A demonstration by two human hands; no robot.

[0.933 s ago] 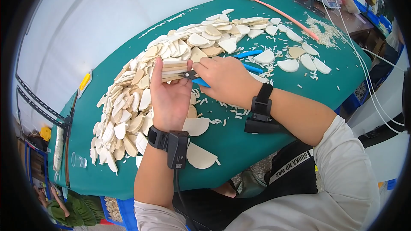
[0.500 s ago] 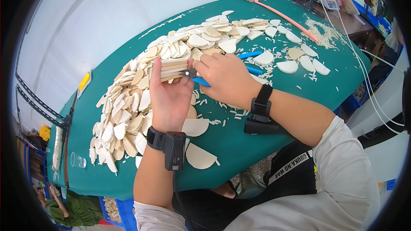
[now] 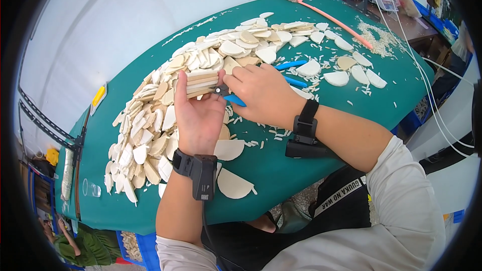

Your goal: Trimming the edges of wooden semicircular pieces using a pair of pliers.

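Observation:
My left hand [image 3: 200,123] is closed around a small stack of flat cream and white pieces [image 3: 202,79], their straight edges facing me. Blue-handled pliers or cutters [image 3: 235,100] are gripped in my right hand [image 3: 258,90], with the dark metal jaws at the right end of the stack. Whether the jaws are closed on a piece is too small to tell. Beyond and left of my hands spreads a big heap of similar half-round pieces [image 3: 143,138]. Two larger white half-rounds, one a half-disc with a small tab [image 3: 235,184], lie by my left wrist.
Loose half-rounds [image 3: 337,79] and small offcuts lie to the right on the green table [image 3: 281,180]. Farther back are a pink-handled brush [image 3: 335,20] and a pile of crumbs [image 3: 384,40]. A clear cup [image 3: 92,187] and a yellow-handled tool [image 3: 99,96] are at the left; white cables hang at the right.
The cutters and my right hand have shifted very slightly left along the stack. My left hand keeps its hold, with the stack tilted a little differently.

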